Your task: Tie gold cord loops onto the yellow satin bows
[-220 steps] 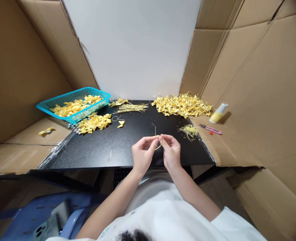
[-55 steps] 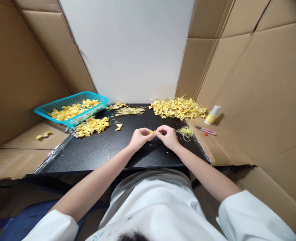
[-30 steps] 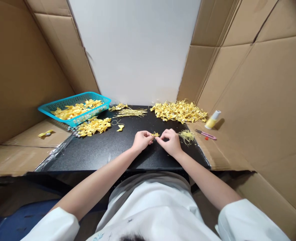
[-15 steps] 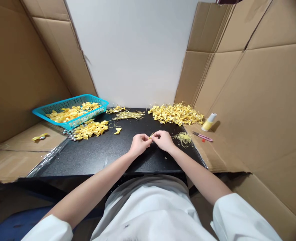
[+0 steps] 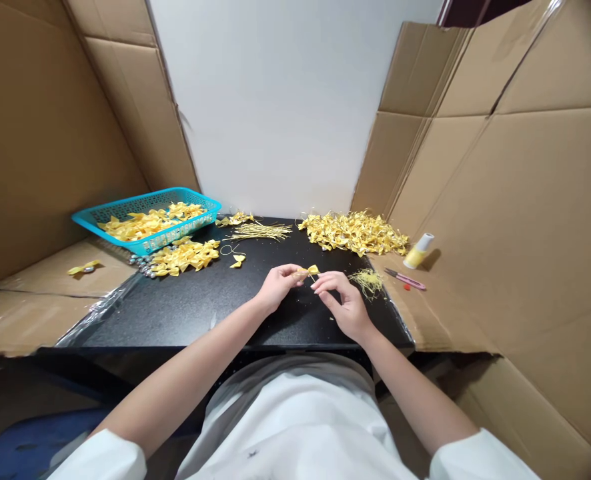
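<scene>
A small yellow ribbon bow point(image 5: 313, 270) is pinched between the thumb and fingers of my left hand point(image 5: 275, 288), over the front middle of the black table. Just right of it, my right hand point(image 5: 346, 307) has its fingers curved and the thumb apart from them. Its fingertips are close to the bow and a short thin cord that hangs from it; whether they touch the cord is hard to see. A single bow with a loop of cord point(image 5: 237, 261) lies beyond my left hand.
A blue basket point(image 5: 148, 195) of yellow bows stands at the back left, with bows and grey beads in front. Cut cords point(image 5: 260, 231) lie at the back. To the right are a heap of bows point(image 5: 355, 232), thread scraps point(image 5: 368, 283), a thread spool point(image 5: 419, 251) and pink snips point(image 5: 405, 279).
My right hand has drawn back to the right and its thumb and fingers have parted. The bow now shows at my left fingertips. The view has shifted slightly.
</scene>
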Demonstrator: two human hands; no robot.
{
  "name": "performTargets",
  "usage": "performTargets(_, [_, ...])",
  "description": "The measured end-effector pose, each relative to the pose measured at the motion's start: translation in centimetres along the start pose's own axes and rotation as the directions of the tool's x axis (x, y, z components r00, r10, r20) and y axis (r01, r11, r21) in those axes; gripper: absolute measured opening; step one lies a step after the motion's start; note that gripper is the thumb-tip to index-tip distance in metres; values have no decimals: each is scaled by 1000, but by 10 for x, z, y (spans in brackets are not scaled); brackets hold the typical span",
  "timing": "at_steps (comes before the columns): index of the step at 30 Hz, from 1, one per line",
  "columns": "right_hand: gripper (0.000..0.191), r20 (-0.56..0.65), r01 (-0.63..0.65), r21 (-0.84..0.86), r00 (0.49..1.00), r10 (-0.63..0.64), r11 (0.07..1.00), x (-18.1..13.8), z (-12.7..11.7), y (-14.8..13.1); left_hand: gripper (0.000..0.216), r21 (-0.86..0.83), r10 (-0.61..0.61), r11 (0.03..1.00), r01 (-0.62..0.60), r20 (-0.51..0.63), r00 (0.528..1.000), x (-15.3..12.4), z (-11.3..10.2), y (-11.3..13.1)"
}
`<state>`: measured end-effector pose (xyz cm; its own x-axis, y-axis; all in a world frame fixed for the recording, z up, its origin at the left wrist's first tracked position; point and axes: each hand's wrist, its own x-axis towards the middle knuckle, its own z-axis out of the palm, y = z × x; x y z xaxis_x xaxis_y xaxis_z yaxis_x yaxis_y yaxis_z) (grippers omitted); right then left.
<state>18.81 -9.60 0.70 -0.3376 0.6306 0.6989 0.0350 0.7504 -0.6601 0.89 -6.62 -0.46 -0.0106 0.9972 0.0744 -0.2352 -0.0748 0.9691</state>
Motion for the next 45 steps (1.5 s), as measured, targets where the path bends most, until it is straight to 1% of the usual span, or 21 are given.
performTargets(3, [13, -41, -28, 97, 999, 32, 995, -5, 5, 2, 40, -67, -22, 997, 26, 59, 998, -2, 2, 3])
performTargets(6, [16, -124, -89, 180, 986, 112, 980, -9, 9, 8, 39, -112, -53, 991, 66, 114, 992, -5, 2, 9])
performTargets(10, [22, -229, -209, 286, 933, 278, 935, -13, 7, 15, 39, -144, -80, 984, 105, 165, 983, -6, 1, 13])
performTargets(13, [25, -260, -254, 408, 889, 378, 877, -13, 4, 17, 38, -171, -107, 974, 146, 220, 970, -7, 0, 13])
performTargets(16, [27, -232, -293, 471, 869, 437, 832, -13, 3, 16, 36, -193, -123, 965, 178, 267, 956, -7, 1, 14])
performTargets(19, [29, -217, -319, 500, 854, 473, 805, -13, 3, 17, 36, -181, -129, 966, 186, 283, 950, -8, 1, 16])
performTargets(24, [30, -154, -378, 596, 812, 563, 708, -12, 4, 23, 36, -144, -170, 962, 231, 347, 922, -9, 2, 17])
performTargets(29, [35, -64, -446, 610, 796, 602, 655, -8, 11, 27, 34, -133, -220, 945, 299, 417, 882, -12, 6, 15])
performTargets(33, [38, 25, -494, 624, 787, 616, 605, 0, 20, 29, 33, -121, -253, 935, 333, 427, 868, -18, 8, 16])
performTargets(37, [39, 72, -519, 638, 775, 628, 568, 9, 25, 35, 25, -134, -321, 903, 409, 424, 847, -28, 11, 14])
performTargets(39, [38, 74, -522, 643, 770, 633, 560, 12, 27, 38, 20, -177, -323, 891, 419, 402, 857, -32, 13, 11])
performTargets(41, [37, 60, -515, 648, 770, 635, 562, 14, 31, 40, 19, -222, -303, 890, 399, 366, 880, -35, 16, 9])
performTargets(45, [36, -30, -466, 647, 776, 630, 604, 16, 34, 42, 24, -284, -279, 890, 358, 283, 918, -36, 20, 5])
